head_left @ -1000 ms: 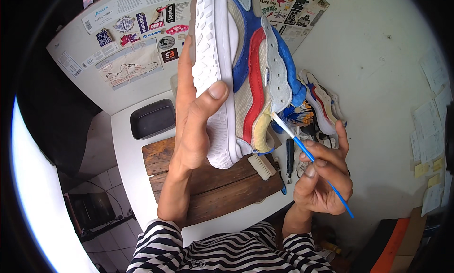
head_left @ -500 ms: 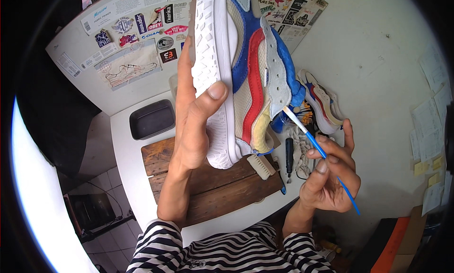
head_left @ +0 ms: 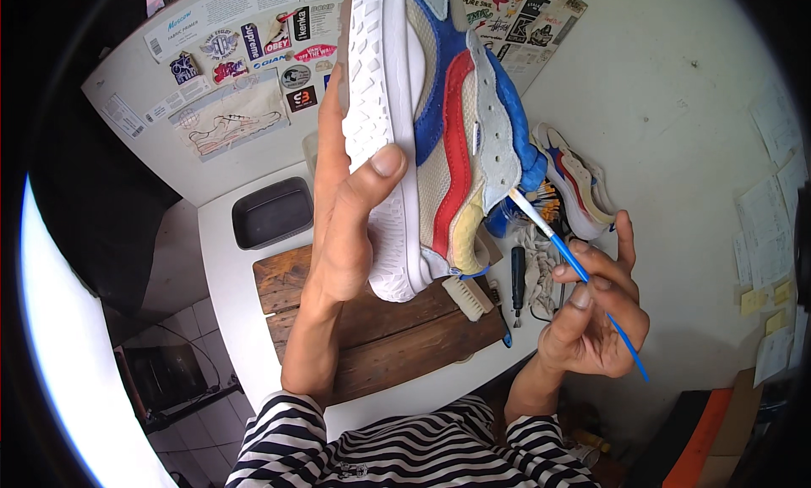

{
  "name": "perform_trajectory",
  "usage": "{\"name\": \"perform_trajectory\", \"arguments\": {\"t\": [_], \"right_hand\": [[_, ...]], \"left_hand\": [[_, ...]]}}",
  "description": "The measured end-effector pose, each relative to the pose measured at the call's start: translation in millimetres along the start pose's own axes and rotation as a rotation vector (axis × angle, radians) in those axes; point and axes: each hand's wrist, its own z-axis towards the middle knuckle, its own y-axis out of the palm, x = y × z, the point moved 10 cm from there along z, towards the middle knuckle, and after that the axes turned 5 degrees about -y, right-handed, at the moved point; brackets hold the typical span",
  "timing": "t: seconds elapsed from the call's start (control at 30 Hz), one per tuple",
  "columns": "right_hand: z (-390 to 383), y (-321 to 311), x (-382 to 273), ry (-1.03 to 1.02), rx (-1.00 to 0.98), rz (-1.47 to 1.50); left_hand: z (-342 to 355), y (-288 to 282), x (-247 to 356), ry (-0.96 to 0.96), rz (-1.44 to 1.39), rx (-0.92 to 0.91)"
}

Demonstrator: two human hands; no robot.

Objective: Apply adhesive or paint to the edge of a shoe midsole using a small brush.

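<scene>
My left hand [head_left: 351, 213] grips a sneaker [head_left: 435, 141] from its sole side, thumb on the white midsole and the other fingers hidden behind the tread. The shoe is held up on its side, heel toward me, with cream mesh and blue, red, grey and yellow panels. Blue material fills the tongue area. Between the fingertips of my right hand [head_left: 596, 319] is a thin blue paintbrush [head_left: 568, 253]. Its pale bristle tip is at the edge of the grey eyelet panel; whether it touches there I cannot tell.
A wooden board [head_left: 397, 344] lies on the white table, with a scrub brush [head_left: 467, 298] on it. Close by are a dark pen-like tool [head_left: 517, 281] and a crumpled cloth [head_left: 541, 272]. A second sneaker [head_left: 574, 184] stands at the right, and a black tray [head_left: 272, 213] at the left.
My right hand and the paintbrush have shifted slightly to the right. The left hand and the sneaker hold nearly still.
</scene>
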Motion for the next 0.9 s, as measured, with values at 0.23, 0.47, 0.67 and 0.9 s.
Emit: {"name": "perform_trajectory", "arguments": {"t": [0.23,0.47,0.67,0.9], "right_hand": [[-9.5,-20.7,15.7,0.060,0.103,0.066],[-42.6,7.3,80.5,0.567,0.127,0.252],[-64.8,85.4,96.4,0.617,-0.384,0.096],[-68.8,129.7,88.8,0.522,-0.532,0.104]], "left_hand": [[2.2,-17.2,-0.8,0.028,0.031,0.098],[-6.1,-113.0,-0.9,0.130,-0.098,0.505],[-3.8,-116.4,15.9,0.184,-0.100,0.555],[-3.9,-106.8,19.3,0.179,-0.077,0.550]]}}
